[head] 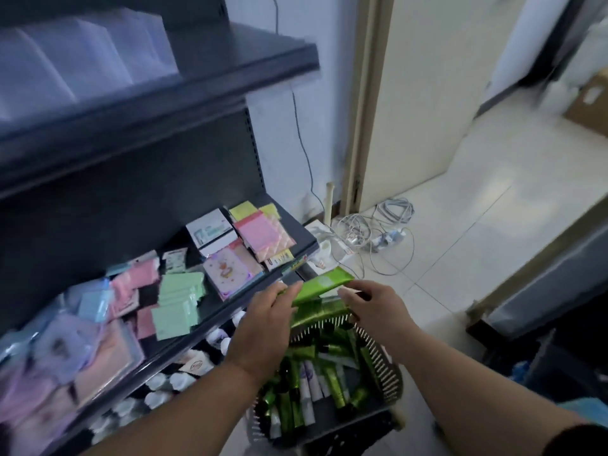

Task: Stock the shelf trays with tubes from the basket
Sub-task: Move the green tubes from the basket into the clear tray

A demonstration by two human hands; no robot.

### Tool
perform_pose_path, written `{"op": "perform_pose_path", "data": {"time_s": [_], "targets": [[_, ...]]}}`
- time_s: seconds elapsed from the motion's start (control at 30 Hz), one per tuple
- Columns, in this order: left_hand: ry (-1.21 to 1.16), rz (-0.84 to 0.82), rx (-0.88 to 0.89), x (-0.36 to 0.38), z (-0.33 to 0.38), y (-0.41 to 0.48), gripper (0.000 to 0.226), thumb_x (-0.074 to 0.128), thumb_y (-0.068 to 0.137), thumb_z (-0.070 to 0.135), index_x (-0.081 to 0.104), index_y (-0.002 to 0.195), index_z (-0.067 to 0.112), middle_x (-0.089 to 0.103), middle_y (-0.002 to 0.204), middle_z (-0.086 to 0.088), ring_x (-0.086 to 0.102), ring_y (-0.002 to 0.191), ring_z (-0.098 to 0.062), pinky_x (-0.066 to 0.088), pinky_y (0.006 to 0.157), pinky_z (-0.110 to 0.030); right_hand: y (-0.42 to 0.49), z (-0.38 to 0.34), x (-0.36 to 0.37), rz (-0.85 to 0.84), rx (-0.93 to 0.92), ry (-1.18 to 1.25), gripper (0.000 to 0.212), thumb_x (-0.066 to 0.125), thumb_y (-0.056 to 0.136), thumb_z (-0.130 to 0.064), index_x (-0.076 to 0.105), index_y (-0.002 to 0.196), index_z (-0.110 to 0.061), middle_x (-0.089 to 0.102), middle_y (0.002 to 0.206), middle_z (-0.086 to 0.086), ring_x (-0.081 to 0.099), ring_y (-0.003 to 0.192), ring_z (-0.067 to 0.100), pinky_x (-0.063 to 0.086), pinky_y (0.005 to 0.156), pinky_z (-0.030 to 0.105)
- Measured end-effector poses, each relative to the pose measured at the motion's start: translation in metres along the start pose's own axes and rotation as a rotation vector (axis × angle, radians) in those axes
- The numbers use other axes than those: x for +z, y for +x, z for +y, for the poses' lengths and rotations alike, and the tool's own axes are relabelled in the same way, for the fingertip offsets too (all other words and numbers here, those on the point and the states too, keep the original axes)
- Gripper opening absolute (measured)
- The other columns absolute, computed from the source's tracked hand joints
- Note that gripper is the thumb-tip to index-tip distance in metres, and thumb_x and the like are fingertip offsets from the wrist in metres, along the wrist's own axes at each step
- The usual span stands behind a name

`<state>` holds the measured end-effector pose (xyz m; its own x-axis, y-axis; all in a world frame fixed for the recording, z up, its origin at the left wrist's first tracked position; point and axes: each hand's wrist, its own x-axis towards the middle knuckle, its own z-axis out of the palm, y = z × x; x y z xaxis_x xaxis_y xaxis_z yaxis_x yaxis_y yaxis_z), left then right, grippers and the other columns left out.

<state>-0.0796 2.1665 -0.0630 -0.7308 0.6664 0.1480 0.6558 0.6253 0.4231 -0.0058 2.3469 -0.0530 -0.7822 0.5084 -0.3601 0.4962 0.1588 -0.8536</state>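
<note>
- Holding a flat, glossy green tube (324, 282) at lower centre of the frame, the left hand (266, 320) lays its fingers over the tube's lower-left end. The right hand (375, 307) pinches the tube's lower edge with curled fingertips. Both thumbs are hidden.
- More green tubes lie bunched just beneath it, against the far rim of the basket (390, 366).
- The basket, below the hands, is dark slotted plastic with a rounded rim. Inside is a jumble of loose tubes (335, 390), mostly green with black caps and a few white.
- A dark metal shelf (230, 312) fills the left of the frame, with soft pastel packets (177, 301) and small boxes lying on it, blurred at far left.
- Under its front edge, white caps (158, 393) stand in rows on a lower level.
- Pale glossy floor tiles (460, 232) run to the upper right, with a tangle of white cables (371, 232) near a cream door (427, 93).
- Open floor lies right of the basket, and the shelf's front edge runs just left of the left wrist.
</note>
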Motion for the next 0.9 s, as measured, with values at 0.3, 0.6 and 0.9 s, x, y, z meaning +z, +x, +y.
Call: {"op": "perform_pose_path", "data": {"time_s": [0.3,0.6,0.9], "targets": [[-0.069,0.139,-0.134,-0.164,0.035,-0.031,0.050,0.058,0.092,0.025,0.041,0.136,0.042,0.058,0.125,0.009,0.054,0.108,-0.012,0.037,0.083,-0.019,-0.068,-0.144,-0.006,-0.149,-0.474,-0.206,0.020,0.061,0.091,-0.034,0.070,0.109,-0.030,0.066,0.090,-0.012,0.058,0.076,0.006,0.047,0.075,0.024],[-0.167,0.525,-0.268,-0.286,0.002,-0.124,0.043,0.051,0.097,0.029,0.044,0.138,0.039,0.058,0.108,0.007,0.052,0.085,-0.009,0.039,0.074,-0.016,-0.144,-0.243,0.057,-0.089,-0.351,0.181,0.031,0.064,0.090,-0.038,0.065,0.083,-0.008,0.061,0.073,0.003,0.062,0.052,0.013,0.053,0.057,0.027],[-0.543,0.842,-0.467,-0.396,-0.053,-0.225,0.026,0.048,0.098,0.031,0.055,0.121,0.038,0.062,0.087,0.008,0.060,0.081,-0.016,0.042,0.065,-0.021,-0.237,-0.315,0.179,-0.561,-0.023,0.819,0.014,0.055,0.094,-0.007,0.059,0.103,0.003,0.064,0.099,0.025,0.060,0.070,0.022,0.052,0.048,0.022]]}}
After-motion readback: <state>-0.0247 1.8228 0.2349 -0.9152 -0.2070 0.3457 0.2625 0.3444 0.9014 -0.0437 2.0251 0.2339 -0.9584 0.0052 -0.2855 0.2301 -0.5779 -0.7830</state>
